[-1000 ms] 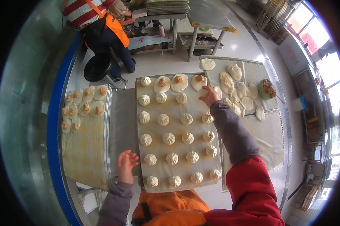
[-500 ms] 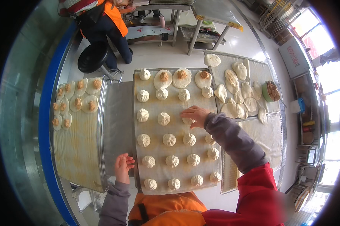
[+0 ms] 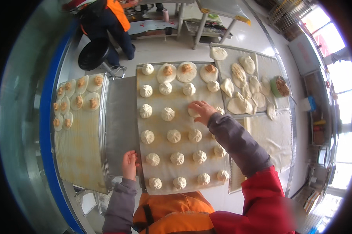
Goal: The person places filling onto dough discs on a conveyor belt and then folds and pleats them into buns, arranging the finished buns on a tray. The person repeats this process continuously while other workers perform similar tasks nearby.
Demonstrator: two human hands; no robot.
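My right hand (image 3: 203,112) is over a pleated bun (image 3: 192,112) in the third row of the middle tray (image 3: 160,126). Its fingers curve down around the bun and partly cover it. Other pleated buns, such as one bun (image 3: 168,114) to its left, stand in rows on the tray's cloth. At the tray's far end lie flat dough rounds (image 3: 187,72) topped with brown filling. Beside the tray's left edge is my left hand (image 3: 130,165), loosely closed, with nothing visible in it.
A left tray (image 3: 80,156) carries several filled dough rounds. Plain dough pieces (image 3: 238,105) lie at the right, near a green bowl (image 3: 280,86) of filling. A black stool (image 3: 93,54) and a person (image 3: 109,31) in orange are at the far left.
The whole scene has shifted slightly upward in view. My right hand stays over the same bun. My left hand's fingers have curled in more, still beside the tray.
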